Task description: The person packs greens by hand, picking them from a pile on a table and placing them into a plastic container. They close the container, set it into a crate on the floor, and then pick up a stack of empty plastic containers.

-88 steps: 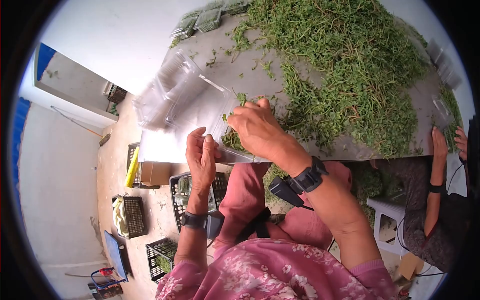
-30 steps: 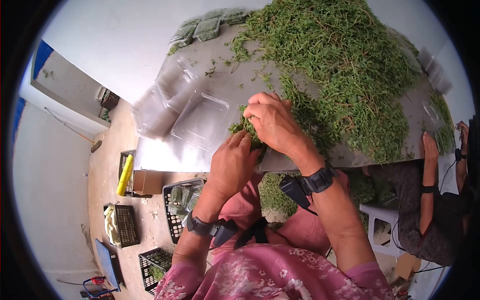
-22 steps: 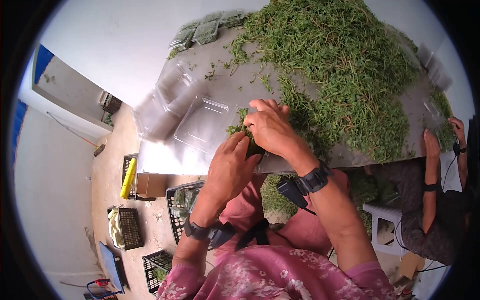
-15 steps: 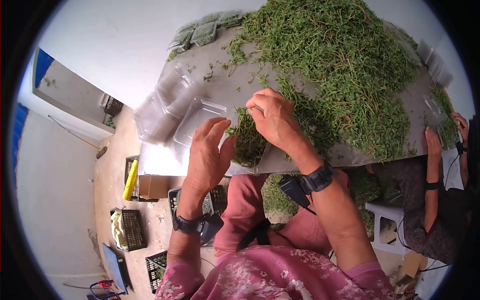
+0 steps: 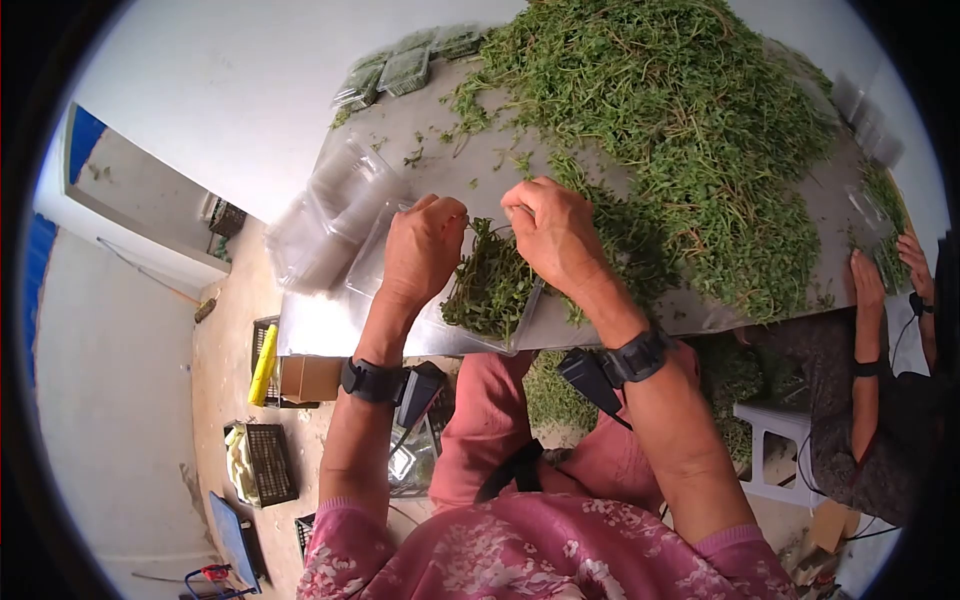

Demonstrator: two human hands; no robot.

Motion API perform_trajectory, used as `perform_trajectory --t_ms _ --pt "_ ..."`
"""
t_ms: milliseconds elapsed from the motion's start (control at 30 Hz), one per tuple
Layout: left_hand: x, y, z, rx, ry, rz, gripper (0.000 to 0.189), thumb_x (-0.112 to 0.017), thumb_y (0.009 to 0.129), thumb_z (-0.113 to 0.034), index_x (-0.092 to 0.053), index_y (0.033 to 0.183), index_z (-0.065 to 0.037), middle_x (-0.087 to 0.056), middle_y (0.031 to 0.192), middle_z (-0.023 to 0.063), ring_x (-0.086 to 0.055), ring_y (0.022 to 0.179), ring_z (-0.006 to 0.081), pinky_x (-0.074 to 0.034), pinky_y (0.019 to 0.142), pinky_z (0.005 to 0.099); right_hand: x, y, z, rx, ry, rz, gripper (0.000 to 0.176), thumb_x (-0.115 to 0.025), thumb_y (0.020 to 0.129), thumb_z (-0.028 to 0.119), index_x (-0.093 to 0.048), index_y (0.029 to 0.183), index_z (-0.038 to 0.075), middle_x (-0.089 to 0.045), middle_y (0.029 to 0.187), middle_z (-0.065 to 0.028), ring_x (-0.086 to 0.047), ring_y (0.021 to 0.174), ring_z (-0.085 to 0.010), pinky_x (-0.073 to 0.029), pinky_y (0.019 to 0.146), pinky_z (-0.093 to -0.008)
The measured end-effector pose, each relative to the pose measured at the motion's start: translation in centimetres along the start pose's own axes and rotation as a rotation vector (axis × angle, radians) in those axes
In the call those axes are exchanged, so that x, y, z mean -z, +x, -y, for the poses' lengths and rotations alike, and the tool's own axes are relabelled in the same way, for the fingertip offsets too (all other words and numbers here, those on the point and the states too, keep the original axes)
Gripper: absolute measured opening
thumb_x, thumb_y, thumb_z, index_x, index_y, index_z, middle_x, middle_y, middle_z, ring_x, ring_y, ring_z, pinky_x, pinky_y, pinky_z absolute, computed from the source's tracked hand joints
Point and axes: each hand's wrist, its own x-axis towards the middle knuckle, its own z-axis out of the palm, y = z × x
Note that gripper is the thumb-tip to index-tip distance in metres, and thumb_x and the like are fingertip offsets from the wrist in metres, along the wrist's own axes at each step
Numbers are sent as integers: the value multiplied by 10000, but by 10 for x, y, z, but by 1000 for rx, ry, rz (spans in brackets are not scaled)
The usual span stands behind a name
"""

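Observation:
A clear plastic box (image 5: 527,318) filled with leafy green stems (image 5: 492,283) sits at the table's near edge, between my two hands. My left hand (image 5: 427,243) is closed above the box's left side, fingertips pinched near its far corner. Across from it, my right hand (image 5: 553,232) is also closed, thumb and fingers pressed together over the far right corner. Whatever is in either pinch is hidden or too small to name. Part of an open clear box (image 5: 368,262) shows behind my left wrist.
A large heap of greens (image 5: 680,130) covers the table's right side. Stacked clear boxes (image 5: 320,220) stand at left, filled boxes (image 5: 405,70) at the far edge. On the right, a co-worker's hands (image 5: 868,280) are by more greens. Crates (image 5: 268,462) stand on the floor.
My left hand has moved up and away from me, from open beside the box to a pinch by its far corner. My right hand has shifted slightly right, uncovering more greens.

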Motion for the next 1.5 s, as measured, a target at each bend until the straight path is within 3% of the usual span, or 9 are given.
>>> perform_trajectory --t_ms 167,267,467,867,1067,1167,1267,1367,1500 --pt "15 0 -10 -62 -41 -120 24 -636 828 -28 -657 840 -30 -652 785 125 -649 698 321 -500 660 395 -3 -2 -2 3 11 38 45 -638 842 34 -647 886 30 -649 844 -145 -642 768 -338 -508 707 -406" --pt "30 -3 -25 -62 -22 -172 52 -636 826 1 -646 853 -43 -642 764 87 -634 701 259 -475 725 365 0 -1 0 -102 34 81 50 -615 855 81 -658 834 96 -665 876 -90 -640 862 -316 -412 761 -469" --pt "38 -18 -35 -186 83 -334 128 -662 813 23 -654 910 -60 -634 782 67 -620 764 265 -463 782 369 0 0 -1 8 21 29 64 -628 839 11 -648 898 22 -645 834 -156 -645 747 -326 -509 673 -391" --pt "26 -32 -46 -278 -14 -464 216 -644 783 115 -621 938 -34 -672 865 89 -652 817 296 -516 863 411 0 1 -2 24 33 9 76 -640 826 -2 -638 899 21 -644 827 -153 -640 720 -318 -502 646 -380" --pt "15 -47 -39 -336 58 -263 235 -645 759 101 -597 940 -42 -675 866 77 -647 791 261 -489 911 450 3 2 -4 8 32 -3 68 -642 829 16 -645 896 20 -646 818 -152 -643 733 -323 -506 658 -384" --pt "16 -66 -38 -273 124 -123 185 -658 776 73 -615 914 -41 -677 863 84 -652 838 277 -468 939 458 1 2 -1 -83 71 37 38 -608 853 86 -637 830 95 -648 834 -93 -634 842 -325 -431 750 -466" --pt "22 -78 -37 -256 173 -47 186 -659 753 18 -622 923 -50 -674 904 76 -632 883 263 -446 934 460 2 1 1 -92 87 71 47 -608 859 102 -649 837 96 -652 863 -98 -635 847 -326 -435 761 -465" --pt "31 -76 -45 -253 143 8 187 -655 755 19 -636 931 -42 -671 927 93 -627 882 283 -443 904 456 6 1 3 -4 38 108 62 -668 823 73 -670 862 25 -666 875 -150 -655 777 -314 -514 703 -374" --pt "35 -72 -53 -170 42 -33 167 -659 787 -7 -641 953 -18 -663 941 125 -617 877 314 -465 835 437 15 -1 10 -74 82 335 103 -696 804 122 -691 862 37 -665 1021 -148 -656 884 -303 -505 783 -378"
